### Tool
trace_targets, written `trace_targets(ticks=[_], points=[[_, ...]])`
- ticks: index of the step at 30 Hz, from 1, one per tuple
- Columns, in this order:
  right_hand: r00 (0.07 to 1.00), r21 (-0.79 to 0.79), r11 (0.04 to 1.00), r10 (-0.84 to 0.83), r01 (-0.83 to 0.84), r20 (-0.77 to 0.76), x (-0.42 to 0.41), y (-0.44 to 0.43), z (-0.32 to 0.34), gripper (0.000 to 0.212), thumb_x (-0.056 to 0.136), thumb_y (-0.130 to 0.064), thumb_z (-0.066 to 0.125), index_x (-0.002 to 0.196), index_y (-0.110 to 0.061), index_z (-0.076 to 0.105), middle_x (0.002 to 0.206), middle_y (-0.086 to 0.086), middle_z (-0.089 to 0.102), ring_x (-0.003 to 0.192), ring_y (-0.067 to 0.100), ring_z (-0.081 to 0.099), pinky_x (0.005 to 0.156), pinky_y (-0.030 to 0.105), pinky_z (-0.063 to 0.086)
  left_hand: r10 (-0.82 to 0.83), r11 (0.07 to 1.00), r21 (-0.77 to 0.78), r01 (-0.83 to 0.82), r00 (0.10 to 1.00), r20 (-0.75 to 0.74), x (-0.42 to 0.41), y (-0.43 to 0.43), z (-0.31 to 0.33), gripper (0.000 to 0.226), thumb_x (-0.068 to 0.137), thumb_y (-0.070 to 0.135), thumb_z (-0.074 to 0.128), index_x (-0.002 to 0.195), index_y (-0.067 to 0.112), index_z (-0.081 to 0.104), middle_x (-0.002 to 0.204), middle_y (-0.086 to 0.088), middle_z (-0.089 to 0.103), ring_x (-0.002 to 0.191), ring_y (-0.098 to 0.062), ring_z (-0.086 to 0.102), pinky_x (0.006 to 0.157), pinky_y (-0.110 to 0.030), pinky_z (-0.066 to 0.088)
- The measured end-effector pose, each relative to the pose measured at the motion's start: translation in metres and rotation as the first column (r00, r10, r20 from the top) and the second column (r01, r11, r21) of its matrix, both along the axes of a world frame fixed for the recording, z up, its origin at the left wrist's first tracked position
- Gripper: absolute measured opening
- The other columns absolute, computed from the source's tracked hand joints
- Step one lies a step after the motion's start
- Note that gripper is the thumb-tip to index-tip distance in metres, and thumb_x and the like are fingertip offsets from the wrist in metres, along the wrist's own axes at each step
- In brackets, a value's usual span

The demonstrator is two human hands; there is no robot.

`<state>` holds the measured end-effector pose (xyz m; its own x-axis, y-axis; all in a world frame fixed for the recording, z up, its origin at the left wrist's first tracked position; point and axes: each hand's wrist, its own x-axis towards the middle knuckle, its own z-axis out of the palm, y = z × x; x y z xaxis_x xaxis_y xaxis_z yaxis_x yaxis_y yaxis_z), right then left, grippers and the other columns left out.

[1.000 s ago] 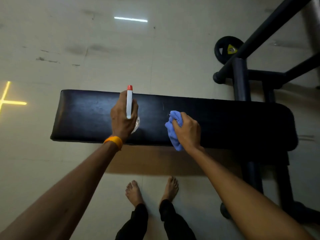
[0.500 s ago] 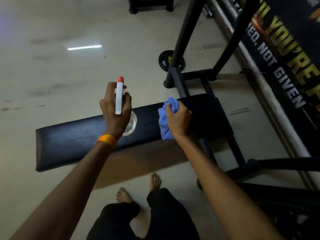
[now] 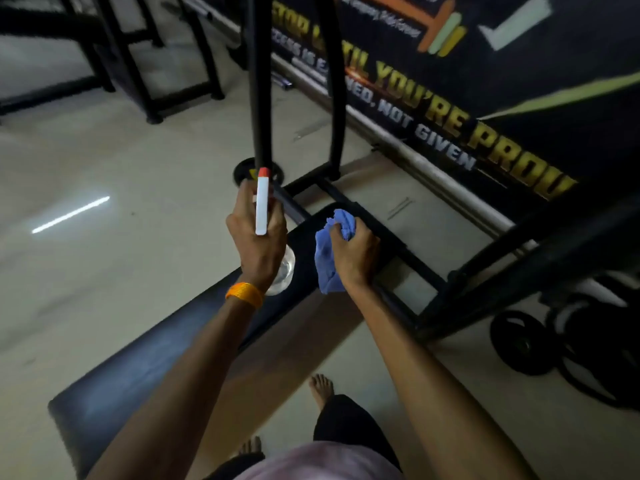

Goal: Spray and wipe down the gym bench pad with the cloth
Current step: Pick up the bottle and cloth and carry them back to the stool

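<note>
The black bench pad [image 3: 145, 368] runs diagonally from lower left up to the rack at centre. My left hand [image 3: 258, 244], with an orange wristband, grips a spray bottle [image 3: 262, 206] with a white head, a red tip and a clear body, held above the pad's far end. My right hand [image 3: 351, 254] is closed on a crumpled blue cloth [image 3: 327, 254] next to it, over the pad's right edge near the head end. Whether the cloth touches the pad is unclear.
Black rack uprights [image 3: 258, 81] rise just beyond the bottle. A weight plate [image 3: 526, 344] lies on the floor at right, a smaller one [image 3: 242, 171] behind the upright. A banner wall [image 3: 485, 116] stands at right. My bare feet [image 3: 322, 388] are beside the bench.
The view has swung right and turned, so the bench now lies diagonally. Both hands have shifted toward the rack end of the pad, still holding bottle and cloth.
</note>
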<state>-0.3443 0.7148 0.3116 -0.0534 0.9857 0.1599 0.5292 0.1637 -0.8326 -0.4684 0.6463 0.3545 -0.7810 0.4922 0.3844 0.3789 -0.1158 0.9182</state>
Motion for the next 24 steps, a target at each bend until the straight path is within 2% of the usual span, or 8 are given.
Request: trace_targets(ticks=[4,7,10,12,15,17,20,24], points=[[0.989,0.019,0.989,-0.143,0.144,-0.047,0.022,-0.035,0.025,0.018,0.091,-0.026,0.067,0.081,-0.01,0.065,0.075,0.003,0.071,0.066,0.017,0.067,0.062,0.039,0.058,-0.174,0.985,0.011,0.174,0.984,-0.027,0.011,-0.017,0.012,0.006,0.094,0.006,0.056,0.089,0.009,0.055,0.068,-0.002,0.051,0.057,-0.035,0.053,0.049,-0.048,0.049],[0.967,0.032,0.967,-0.252,0.253,-0.042,0.045,-0.068,0.042,0.019,0.09,-0.026,0.065,0.076,-0.014,0.062,0.073,0.003,0.071,0.065,0.02,0.066,0.06,0.036,0.055,-0.272,0.961,0.033,0.273,0.961,-0.046,0.037,-0.036,0.03,0.013,0.094,0.002,0.056,0.082,0.006,0.052,0.064,0.011,0.047,0.058,-0.011,0.045,0.054,-0.032,0.041],[0.937,0.034,0.937,-0.347,0.348,-0.035,0.074,-0.104,0.055,0.027,0.09,-0.025,0.065,0.068,-0.022,0.049,0.067,0.001,0.062,0.062,0.023,0.06,0.058,0.035,0.047,-0.403,0.913,0.041,0.405,0.914,-0.051,0.063,-0.059,0.042,0.008,0.092,0.0,0.055,0.086,0.006,0.056,0.068,0.004,0.049,0.061,-0.014,0.045,0.055,-0.036,0.04],[0.912,0.023,0.911,-0.41,0.411,-0.035,0.096,-0.126,0.062,0.033,0.09,-0.026,0.064,0.065,-0.026,0.043,0.063,-0.006,0.055,0.061,0.02,0.054,0.058,0.033,0.043,-0.464,0.882,0.058,0.467,0.884,-0.056,0.081,-0.073,0.051,0.011,0.092,0.0,0.055,0.088,0.01,0.057,0.065,0.006,0.05,0.059,-0.011,0.046,0.055,-0.034,0.04],[0.871,0.038,0.871,-0.488,0.49,-0.05,0.133,-0.159,0.071,0.021,0.091,-0.028,0.064,0.073,-0.018,0.058,0.067,-0.002,0.062,0.063,0.02,0.06,0.058,0.034,0.048,-0.541,0.836,0.07,0.545,0.838,-0.064,0.112,-0.099,0.062,0.012,0.091,-0.002,0.056,0.088,0.01,0.056,0.061,0.014,0.052,0.055,-0.004,0.046,0.054,-0.023,0.039],[0.848,0.053,0.846,-0.528,0.53,-0.057,0.158,-0.182,0.076,0.019,0.092,-0.029,0.065,0.084,-0.011,0.065,0.076,0.004,0.069,0.069,0.021,0.065,0.061,0.033,0.052,-0.581,0.809,0.059,0.585,0.811,-0.071,0.132,-0.118,0.067,0.007,0.092,-0.002,0.055,0.088,0.003,0.056,0.062,0.01,0.053,0.054,-0.009,0.048,0.051,-0.028,0.04],[0.822,0.082,0.818,-0.566,0.57,-0.064,0.189,-0.217,0.079,0.027,0.088,-0.04,0.06,0.086,-0.014,0.067,0.08,0.004,0.071,0.073,0.022,0.067,0.064,0.037,0.057,-0.632,0.768,0.067,0.637,0.77,-0.087,0.159,-0.146,0.067,0.005,0.092,-0.003,0.057,0.095,-0.003,0.06,0.068,-0.009,0.058,0.057,-0.021,0.054,0.055,-0.036,0.046],[0.797,0.063,0.794,-0.603,0.604,-0.044,0.228,-0.272,0.072,0.028,0.087,-0.042,0.059,0.088,-0.015,0.067,0.081,0.004,0.073,0.074,0.024,0.069,0.066,0.041,0.058,-0.656,0.749,0.047,0.661,0.749,-0.086,0.194,-0.187,0.058,0.009,0.093,0.002,0.059,0.1,0.003,0.064,0.068,0.011,0.058,0.059,-0.009,0.055,0.056,-0.031,0.049]])
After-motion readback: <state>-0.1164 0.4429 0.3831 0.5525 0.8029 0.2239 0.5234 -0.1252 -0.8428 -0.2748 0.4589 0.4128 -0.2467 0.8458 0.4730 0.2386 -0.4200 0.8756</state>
